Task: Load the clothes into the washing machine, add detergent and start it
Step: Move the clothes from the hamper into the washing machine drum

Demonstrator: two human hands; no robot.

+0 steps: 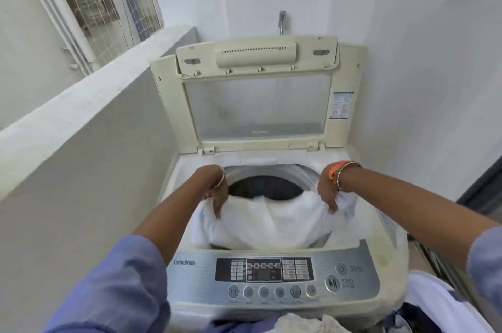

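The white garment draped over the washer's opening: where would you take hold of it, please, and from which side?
Grip the white garment at its two upper corners, from above, as the left hand and right hand do. It sags between them over the drum, so spread corner grips should keep it open for lowering in.

Both hands point(274, 191) grip white cloth point(271, 224) over open washer point(266, 275).
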